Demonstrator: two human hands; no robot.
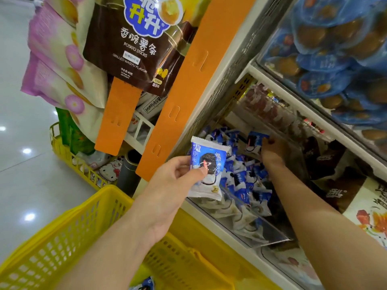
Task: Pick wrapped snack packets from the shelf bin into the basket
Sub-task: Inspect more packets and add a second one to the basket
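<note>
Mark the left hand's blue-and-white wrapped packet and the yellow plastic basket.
Blue-and-white wrapped packet (213,159): head view, on the wrapper's printed middle.
Yellow plastic basket (62,241): head view, on its left lattice wall.

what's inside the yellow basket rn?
One blue wrapped packet shows at the yellow basket bottom, partly cut off; the left forearm and frame edge hide the rest.

You're under bright overhead store light: white glare spots dot the glossy floor (27,151) at left. The shelf bin (240,178) recess sits dimmer, and the frame edges bend and soften.
</note>
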